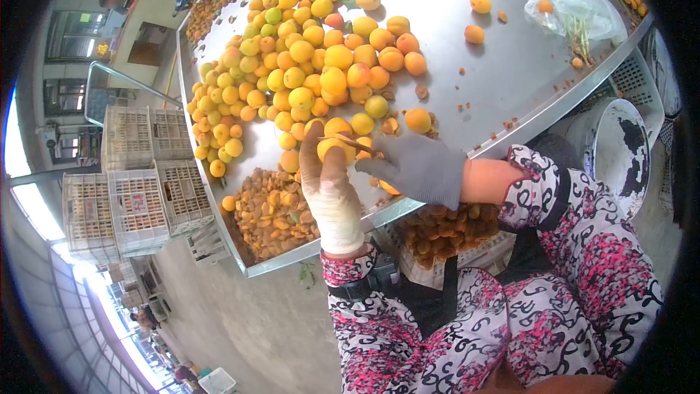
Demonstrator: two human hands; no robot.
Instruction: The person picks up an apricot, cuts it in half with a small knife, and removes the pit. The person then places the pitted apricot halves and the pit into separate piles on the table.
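My left hand (332, 201), in a stained white glove, is closed around a yellow apricot (332, 150) above the table's near edge. My right hand (423, 168), in a grey glove, grips a thin brown stick-like tool (353, 144) that lies across that apricot; its exact kind is not clear. Just beyond both hands spreads a big heap of whole apricots (299, 58). To the left of my left hand lies a pile of brown apricot pits or pieces (270, 211) in the table's corner.
The metal table (437, 36) has a raised rim. A clear plastic bag (569, 0) and a few loose apricots (474, 33) lie on it. Under the near edge stands a crate of dark orange fruit pieces (445, 230). Stacked plastic crates (135, 197) stand left, a white basin (620, 153) right.
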